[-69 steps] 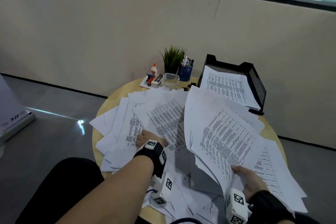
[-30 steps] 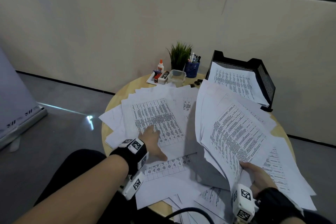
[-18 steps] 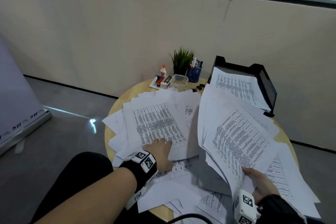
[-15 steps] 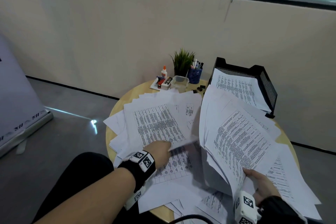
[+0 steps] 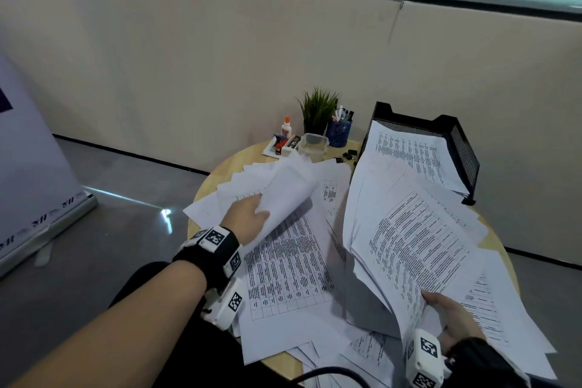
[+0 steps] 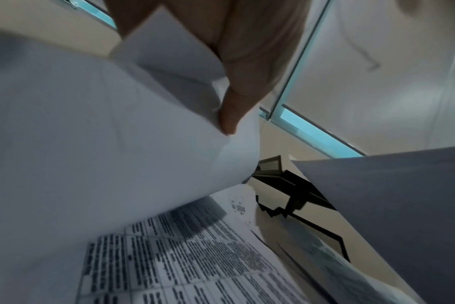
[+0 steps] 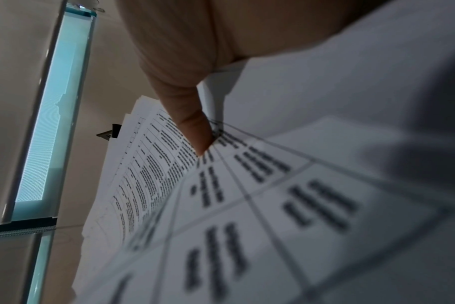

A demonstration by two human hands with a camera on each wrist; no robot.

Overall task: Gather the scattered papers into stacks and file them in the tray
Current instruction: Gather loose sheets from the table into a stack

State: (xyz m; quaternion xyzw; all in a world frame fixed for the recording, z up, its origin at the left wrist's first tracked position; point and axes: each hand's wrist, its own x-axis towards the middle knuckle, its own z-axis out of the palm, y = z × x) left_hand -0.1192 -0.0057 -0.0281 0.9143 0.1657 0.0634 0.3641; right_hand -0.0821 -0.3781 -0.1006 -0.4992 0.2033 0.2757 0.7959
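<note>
Paper [image 5: 283, 274] covers most of the round table [image 5: 220, 173] at lower centre of the head view, well short of stacked. The left hand [image 5: 247, 214] pinches one bowed sheet [image 5: 289, 189] by its edge, thumb on top in the left wrist view, lifted clear of the printed pages under it. The right hand [image 5: 450, 315], lower right, grips a thick fanned bundle [image 5: 419, 242] at its near corner, thumb pressed onto the top page. The tray [image 5: 463, 148] stands at the table's far right edge, upper right of the pile, with some sheets already lying in it.

Main risk, as I judge it: the bundle is held at one corner only and its pages splay, so tilting it or loosening the thumb could let sheets slide out and drop off the table's right side. The single sheet is curled and held by a small pinch; a quick swing toward the bundle may crease it or pull it free. Pages overhang the near rim at lower centre, and a brush from either forearm could sweep them to the floor. Glue [image 5: 286, 129], pens [image 5: 340, 132] and plant [image 5: 318, 107] behind the pile could be knocked if paper is shoved back.
</note>
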